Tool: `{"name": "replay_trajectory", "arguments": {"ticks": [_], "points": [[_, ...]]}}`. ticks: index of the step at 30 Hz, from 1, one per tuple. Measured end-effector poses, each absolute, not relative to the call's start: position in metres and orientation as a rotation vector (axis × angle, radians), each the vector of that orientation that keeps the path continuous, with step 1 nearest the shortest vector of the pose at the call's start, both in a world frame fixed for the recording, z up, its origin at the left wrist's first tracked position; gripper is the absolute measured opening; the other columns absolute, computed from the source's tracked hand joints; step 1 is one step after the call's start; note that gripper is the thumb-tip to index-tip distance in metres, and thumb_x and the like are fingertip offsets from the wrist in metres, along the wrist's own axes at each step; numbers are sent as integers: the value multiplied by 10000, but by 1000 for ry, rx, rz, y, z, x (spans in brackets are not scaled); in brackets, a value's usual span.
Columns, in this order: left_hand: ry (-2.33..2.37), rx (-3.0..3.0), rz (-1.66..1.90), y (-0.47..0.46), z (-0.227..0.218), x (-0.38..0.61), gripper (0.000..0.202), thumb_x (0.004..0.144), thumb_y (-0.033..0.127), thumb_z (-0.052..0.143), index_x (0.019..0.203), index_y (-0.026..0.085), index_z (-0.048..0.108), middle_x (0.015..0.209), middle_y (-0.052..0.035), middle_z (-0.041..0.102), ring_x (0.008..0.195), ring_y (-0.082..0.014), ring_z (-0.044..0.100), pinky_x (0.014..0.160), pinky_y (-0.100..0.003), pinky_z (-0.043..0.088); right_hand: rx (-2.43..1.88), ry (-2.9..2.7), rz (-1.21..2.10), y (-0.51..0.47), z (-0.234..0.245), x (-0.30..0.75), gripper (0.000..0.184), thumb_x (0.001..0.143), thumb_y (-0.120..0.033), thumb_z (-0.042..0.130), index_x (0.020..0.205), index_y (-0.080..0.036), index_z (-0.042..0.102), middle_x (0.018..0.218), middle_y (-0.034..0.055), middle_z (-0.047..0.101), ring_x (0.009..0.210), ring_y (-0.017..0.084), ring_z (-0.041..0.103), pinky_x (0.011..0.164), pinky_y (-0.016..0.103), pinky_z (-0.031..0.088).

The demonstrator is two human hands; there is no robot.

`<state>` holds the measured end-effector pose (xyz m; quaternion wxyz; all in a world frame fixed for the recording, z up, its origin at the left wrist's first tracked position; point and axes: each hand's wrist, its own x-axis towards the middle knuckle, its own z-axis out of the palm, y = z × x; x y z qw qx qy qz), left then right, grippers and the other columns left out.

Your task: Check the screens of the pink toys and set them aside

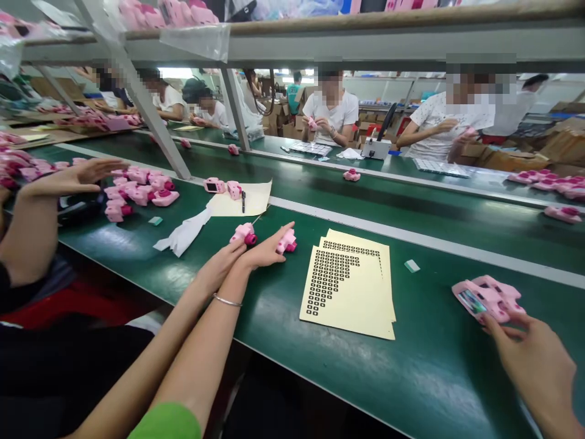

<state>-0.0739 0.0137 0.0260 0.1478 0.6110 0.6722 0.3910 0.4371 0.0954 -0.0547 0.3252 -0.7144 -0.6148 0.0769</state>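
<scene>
My left hand (262, 251), in a green sleeve with a thin silver bracelet at the wrist, lies over a pink toy camera (287, 242) with a red lens. Beside it, a co-worker's bare hand (219, 267) reaches toward another pink toy camera (244, 234). At the lower right, my right hand (525, 360) holds the edge of a pink toy camera (487, 299) with a small screen facing up. Between my hands lie cream sheets printed with rows of small black squares (347, 286).
The green belt table (434, 347) runs diagonally, with a white rail (411, 235) along it. A pile of pink toy cameras (137, 192) lies at left near a co-worker's hand (77, 177). White wrapping (183, 233) and a pen (243, 201) lie nearby. Co-workers sit across the belt.
</scene>
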Motion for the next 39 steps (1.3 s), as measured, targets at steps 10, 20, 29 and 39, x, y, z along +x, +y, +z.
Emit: {"name": "replay_trajectory", "arguments": {"ticks": [10,20,29,39], "points": [[2154,1654,1135,-8,11,19,795,614,392,816,1340,251,523,1261,-72,422,1172,-229,520,1066,-397,459,-1016,-1986,940,35,-3,273,399,897,-499,529,1174,-214,566,1161,109,588,902,175,605,688,284,519],[1906,1632,944,-58,30,62,919,637,492,785,1439,309,375,1267,-89,505,1155,-272,466,988,-444,459,-771,-1743,1445,20,3,202,307,889,-455,566,1044,-191,548,1027,57,578,840,137,584,684,257,531],[2319,1716,1180,-31,37,-81,631,766,252,648,1375,261,480,1385,-90,428,1316,-245,377,1086,-422,410,-879,-1575,1526,32,-12,233,431,858,-532,599,1112,-192,529,864,16,527,644,72,482,516,178,420],[2017,2038,423,30,35,-187,606,694,425,739,1276,324,602,1355,-72,445,1287,-261,403,1153,-416,291,-982,-1441,1473,41,-20,243,530,791,-580,644,1162,-222,522,917,33,549,690,107,537,494,181,419]]}}
